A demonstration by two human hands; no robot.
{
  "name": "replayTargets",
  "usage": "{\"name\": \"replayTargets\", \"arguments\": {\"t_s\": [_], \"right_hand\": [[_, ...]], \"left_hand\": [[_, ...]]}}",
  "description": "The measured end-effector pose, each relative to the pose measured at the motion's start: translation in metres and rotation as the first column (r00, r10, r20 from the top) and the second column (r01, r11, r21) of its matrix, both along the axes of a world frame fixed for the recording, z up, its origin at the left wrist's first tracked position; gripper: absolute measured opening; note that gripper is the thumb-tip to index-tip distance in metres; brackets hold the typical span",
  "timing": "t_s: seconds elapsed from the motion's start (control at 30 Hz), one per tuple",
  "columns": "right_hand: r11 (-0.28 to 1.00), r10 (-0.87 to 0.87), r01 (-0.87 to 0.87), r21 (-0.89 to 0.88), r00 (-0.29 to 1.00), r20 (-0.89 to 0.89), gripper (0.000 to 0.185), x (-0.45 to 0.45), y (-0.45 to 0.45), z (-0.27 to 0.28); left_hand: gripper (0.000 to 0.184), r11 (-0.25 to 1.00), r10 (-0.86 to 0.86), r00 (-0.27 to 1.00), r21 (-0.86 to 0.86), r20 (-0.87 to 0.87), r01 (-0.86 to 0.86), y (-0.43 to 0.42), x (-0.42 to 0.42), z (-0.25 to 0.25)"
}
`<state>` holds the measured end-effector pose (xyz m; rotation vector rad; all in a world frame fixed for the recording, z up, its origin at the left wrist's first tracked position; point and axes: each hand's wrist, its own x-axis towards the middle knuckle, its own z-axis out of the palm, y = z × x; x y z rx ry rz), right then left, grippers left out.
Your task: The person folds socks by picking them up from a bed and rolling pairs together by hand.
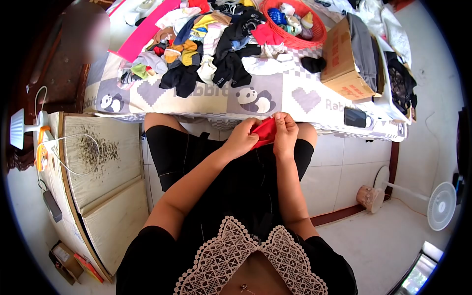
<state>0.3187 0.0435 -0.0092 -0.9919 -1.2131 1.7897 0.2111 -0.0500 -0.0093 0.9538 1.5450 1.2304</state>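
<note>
A small red piece of cloth point(265, 133) is held above my lap, near the front edge of the bed. My left hand point(242, 138) grips its left side, and my right hand point(285, 133) pinches its upper right corner between thumb and fingers. Folds hide what kind of garment it is. Just beyond my hands, a loose heap of socks and small clothes point(196, 49) in many colours covers the panda-print bedsheet point(196, 104).
Behind the heap stands a red basket point(318, 43) with balled socks. To the right are a cardboard box point(339, 61) with grey cloth and a phone point(355, 117). A wooden cabinet point(110, 162) is at left; a white fan point(441, 206) and a small bin point(369, 198) are at right.
</note>
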Motion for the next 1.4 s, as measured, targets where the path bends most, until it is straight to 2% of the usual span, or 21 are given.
{"name": "replayTargets", "arguments": {"t_s": [0.03, 0.07, 0.13, 0.17, 0.23, 0.27, 0.3, 0.4, 0.43, 0.5, 0.63, 0.73, 0.83, 0.9, 0.97, 1.03, 1.13, 1.17, 1.23, 1.33, 1.4], "right_hand": [[0.994, -0.023, 0.008, 0.113, 0.991, 0.13, 0.017, 0.0, 0.004, 0.0], [0.994, -0.062, 0.048, 0.101, 0.988, 0.14, 0.016, 0.0, 0.01, -0.003], [1.0, -0.01, 0.01, 0.004, 0.996, 0.091, 0.016, 0.003, 0.018, -0.006], [0.995, 0.039, -0.036, -0.091, 0.999, 0.034, 0.016, 0.003, 0.02, -0.009], [0.968, 0.085, -0.095, -0.234, 0.995, -0.054, 0.018, -0.007, 0.012, -0.011], [0.929, 0.087, -0.125, -0.348, 0.988, -0.124, 0.02, -0.012, 0.001, -0.015], [0.876, 0.08, -0.161, -0.455, 0.978, -0.192, 0.021, -0.019, -0.009, -0.013], [0.924, 0.093, -0.143, -0.356, 0.984, -0.154, 0.023, -0.034, -0.02, -0.004], [0.922, 0.095, -0.148, -0.359, 0.982, -0.16, 0.023, -0.037, -0.023, -0.007], [1.0, 0.007, -0.007, -0.024, 1.0, -0.015, 0.022, -0.043, -0.026, -0.015], [0.998, -0.027, 0.028, 0.049, 1.0, -0.015, 0.017, -0.045, -0.037, -0.01], [0.999, 0.035, -0.034, -0.033, 0.998, 0.053, 0.019, -0.041, -0.043, 0.001], [0.994, 0.056, -0.049, -0.099, 0.996, 0.065, 0.021, -0.034, -0.035, -0.005], [0.992, 0.054, -0.047, -0.121, 0.997, 0.058, 0.025, -0.026, -0.029, -0.014], [0.982, 0.098, -0.094, -0.164, 0.995, 0.014, 0.036, -0.019, -0.027, -0.015], [0.986, 0.138, -0.138, -0.097, 0.99, -0.011, 0.048, -0.02, -0.033, -0.005], [0.977, 0.108, -0.119, 0.179, 0.992, 0.07, 0.035, -0.031, -0.043, -0.005], [0.975, 0.112, -0.123, 0.182, 0.991, 0.07, 0.035, -0.033, -0.044, -0.005], [0.932, 0.077, -0.155, 0.329, 0.968, 0.237, 0.031, -0.034, -0.047, -0.006], [0.991, 0.119, -0.122, 0.051, 0.991, 0.064, 0.028, -0.037, -0.043, -0.01], [0.98, 0.143, -0.154, -0.127, 0.985, -0.093, 0.024, -0.036, -0.038, -0.017]], "left_hand": [[0.031, 0.997, -0.031, 0.999, -0.067, -0.008, 0.03, 0.0, -0.001, 0.007], [0.031, 0.997, -0.031, 0.999, -0.066, -0.008, 0.031, 0.0, 0.001, 0.006], [0.036, 0.999, 0.016, 0.899, 0.022, 0.437, -0.029, 0.0, 0.007, 0.003], [0.036, 0.999, 0.018, 0.9, 0.023, 0.436, -0.031, 0.001, 0.01, 0.003], [0.038, 0.952, 0.105, 0.531, 0.069, 0.841, -0.297, 0.001, 0.012, 0.002], [0.038, 0.914, 0.12, 0.44, 0.074, 0.89, -0.398, 0.002, 0.011, -0.011], [0.038, 0.914, 0.12, 0.44, 0.074, 0.89, -0.399, 0.001, 0.008, -0.008], [0.039, 0.891, 0.061, 0.231, 0.052, 0.971, -0.452, -0.008, -0.004, 0.0], [0.039, 0.89, 0.066, 0.237, 0.05, 0.969, -0.454, -0.008, -0.006, 0.001], [0.041, 0.879, 0.095, 0.263, 0.044, 0.96, -0.476, -0.003, -0.008, 0.002], [0.042, 0.865, 0.114, 0.361, 0.086, 0.925, -0.495, 0.002, -0.01, -0.003], [0.039, 0.872, 0.116, 0.379, 0.089, 0.918, -0.481, 0.002, -0.013, -0.012], [0.032, 0.897, 0.21, 0.503, 0.04, 0.839, -0.441, 0.001, -0.011, -0.019], [0.028, 0.907, 0.284, 0.729, 0.072, 0.622, -0.415, 0.001, -0.009, -0.016], [0.03, 0.913, 0.286, 0.726, 0.053, 0.626, -0.405, 0.001, -0.007, -0.008], [0.028, 0.917, 0.292, 0.739, 0.042, 0.607, -0.396, 0.001, -0.006, 0.002], [0.023, 0.845, 0.46, 0.76, 0.036, 0.46, -0.534, 0.005, -0.007, -0.008], [0.023, 0.842, 0.462, 0.758, 0.04, 0.46, -0.537, 0.004, -0.007, -0.012], [0.015, 0.798, 0.569, 0.776, 0.046, 0.271, -0.601, 0.003, -0.007, -0.015], [0.009, 0.807, 0.581, 0.796, 0.009, 0.169, -0.59, 0.0, -0.01, -0.021], [0.01, 0.799, 0.583, 0.782, 0.015, 0.221, -0.601, -0.002, -0.013, -0.025]]}}
